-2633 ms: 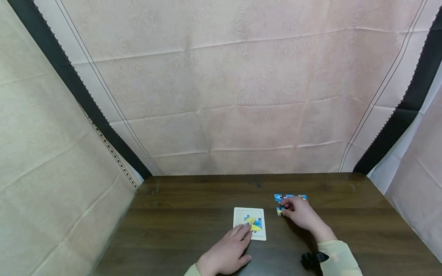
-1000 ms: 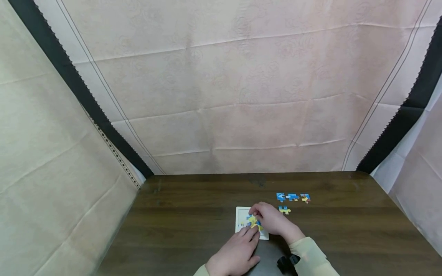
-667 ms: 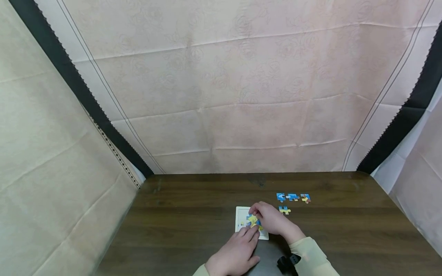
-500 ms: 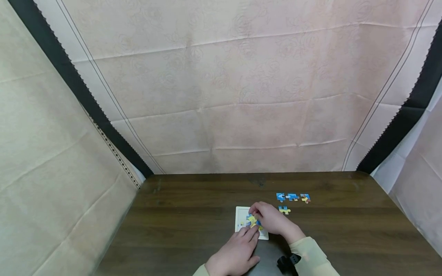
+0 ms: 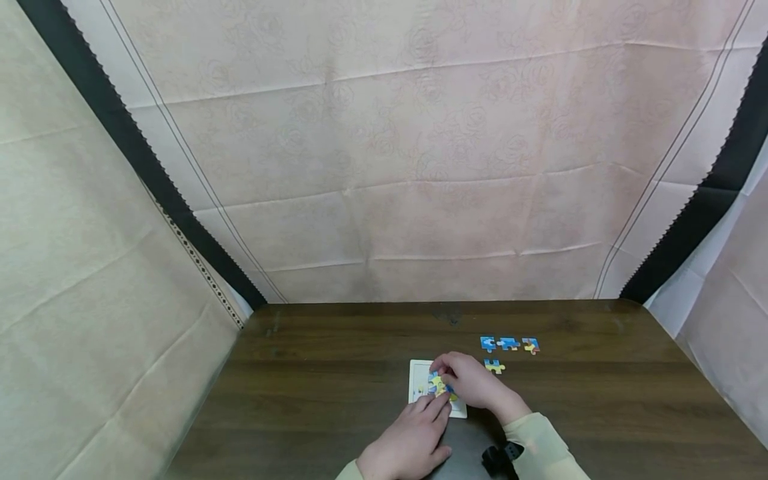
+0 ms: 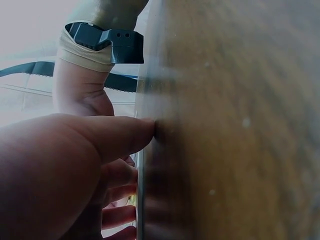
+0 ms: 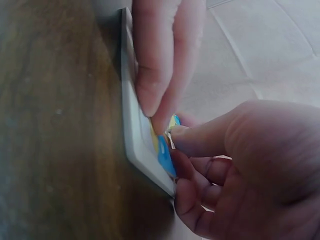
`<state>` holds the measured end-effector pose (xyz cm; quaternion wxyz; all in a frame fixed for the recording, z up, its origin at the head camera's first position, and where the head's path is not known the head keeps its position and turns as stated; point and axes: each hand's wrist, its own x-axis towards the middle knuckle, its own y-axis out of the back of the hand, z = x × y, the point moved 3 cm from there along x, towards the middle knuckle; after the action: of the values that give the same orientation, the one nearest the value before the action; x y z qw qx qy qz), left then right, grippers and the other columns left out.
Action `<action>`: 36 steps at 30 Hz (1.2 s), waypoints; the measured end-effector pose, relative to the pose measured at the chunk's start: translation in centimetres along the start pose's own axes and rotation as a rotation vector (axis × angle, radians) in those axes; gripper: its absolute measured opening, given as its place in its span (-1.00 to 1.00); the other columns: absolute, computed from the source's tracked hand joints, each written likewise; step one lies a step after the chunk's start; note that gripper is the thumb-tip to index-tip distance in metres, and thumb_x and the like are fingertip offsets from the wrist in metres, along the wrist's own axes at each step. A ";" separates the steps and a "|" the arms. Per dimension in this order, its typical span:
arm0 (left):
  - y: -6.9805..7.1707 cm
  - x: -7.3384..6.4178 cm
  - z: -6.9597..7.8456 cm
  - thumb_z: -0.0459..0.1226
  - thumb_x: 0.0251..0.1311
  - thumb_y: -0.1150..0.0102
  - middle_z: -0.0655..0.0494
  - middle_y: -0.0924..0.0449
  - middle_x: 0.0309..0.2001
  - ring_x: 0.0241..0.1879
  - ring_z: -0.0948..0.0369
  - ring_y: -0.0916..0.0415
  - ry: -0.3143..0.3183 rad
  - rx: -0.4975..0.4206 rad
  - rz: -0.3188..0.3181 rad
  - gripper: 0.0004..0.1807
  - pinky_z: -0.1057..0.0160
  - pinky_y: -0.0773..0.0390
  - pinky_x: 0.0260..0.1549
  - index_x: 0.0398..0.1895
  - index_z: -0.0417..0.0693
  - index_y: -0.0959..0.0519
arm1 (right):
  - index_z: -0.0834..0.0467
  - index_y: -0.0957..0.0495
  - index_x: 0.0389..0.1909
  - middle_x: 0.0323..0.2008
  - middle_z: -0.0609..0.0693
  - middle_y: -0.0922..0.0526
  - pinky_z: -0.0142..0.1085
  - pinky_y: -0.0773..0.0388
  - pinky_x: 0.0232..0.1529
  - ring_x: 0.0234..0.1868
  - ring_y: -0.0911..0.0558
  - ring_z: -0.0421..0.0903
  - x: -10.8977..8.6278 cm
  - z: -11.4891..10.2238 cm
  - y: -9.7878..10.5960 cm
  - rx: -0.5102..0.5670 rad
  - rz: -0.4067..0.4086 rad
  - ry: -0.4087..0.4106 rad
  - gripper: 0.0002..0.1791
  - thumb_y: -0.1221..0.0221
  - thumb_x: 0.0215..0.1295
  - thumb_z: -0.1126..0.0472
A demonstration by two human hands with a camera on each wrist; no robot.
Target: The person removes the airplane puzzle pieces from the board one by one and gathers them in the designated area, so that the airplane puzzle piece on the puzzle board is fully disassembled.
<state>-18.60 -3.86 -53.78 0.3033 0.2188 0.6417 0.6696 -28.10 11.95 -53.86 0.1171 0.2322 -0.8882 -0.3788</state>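
Note:
A small white-framed puzzle board [image 5: 417, 381] lies on the table, with yellow and blue jigsaw pieces [image 5: 440, 385] in its middle. My left hand [image 5: 403, 437] rests on the board's near part, fingers fairly straight, fingertips on the pieces; in the left wrist view its thumb [image 6: 127, 134] touches the tabletop. Over the board's far right part, my right hand [image 5: 471, 383] has its fingers curled. Between its thumb and fingers, in the right wrist view, it pinches a blue and yellow puzzle piece [image 7: 175, 121], tilted up from the board. That piece is mostly hidden in the head view.
Several loose puzzle pieces lie right of the board: a row at the back with a blue one [image 5: 488, 343] and a blue-red one [image 5: 531, 345], and a yellow-blue one [image 5: 495, 366] nearer. Beige cloth [image 5: 420, 167] hangs behind the brown table [image 5: 336, 373].
My right hand has moved left from the loose pieces to the board and stays there with small finger movements. The left hand keeps its place on the board. The head view has shifted slightly.

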 end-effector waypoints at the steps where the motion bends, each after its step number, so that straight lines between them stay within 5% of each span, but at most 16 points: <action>1: 0.0 0.0 0.0 0.12 0.55 -0.16 0.12 -0.20 0.65 0.58 0.13 -0.17 0.000 0.002 -0.001 -0.27 0.13 -0.35 0.44 0.60 -0.06 -0.39 | 0.07 -0.69 -0.03 -0.23 -0.12 -0.56 -0.16 -0.55 -0.12 -0.20 -0.52 -0.12 0.0 0.0 0.0 -0.001 0.000 0.006 -0.81 -0.17 0.57 0.39; 26: -0.2 0.0 0.0 0.14 0.56 -0.12 0.12 -0.20 0.65 0.59 0.14 -0.15 0.008 0.025 -0.011 -0.26 0.15 -0.34 0.45 0.62 -0.05 -0.36 | 0.10 -0.68 0.03 -0.25 -0.15 -0.58 -0.17 -0.57 -0.14 -0.22 -0.54 -0.13 0.3 0.0 0.2 0.031 0.047 0.008 -0.85 -0.20 0.59 0.32; 36: -0.2 -0.1 0.1 0.14 0.53 -0.15 0.10 -0.22 0.63 0.56 0.11 -0.21 0.004 0.029 0.035 -0.25 0.16 -0.36 0.44 0.60 -0.08 -0.38 | 0.02 -0.69 -0.02 -0.25 -0.20 -0.59 -0.18 -0.61 -0.11 -0.20 -0.57 -0.17 0.3 -0.1 0.4 0.024 0.066 0.043 -0.87 -0.25 0.56 0.28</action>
<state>-18.46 -3.88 -53.94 0.2873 0.2331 0.6478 0.6660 -28.49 11.99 -53.53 0.1456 0.2120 -0.8972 -0.3589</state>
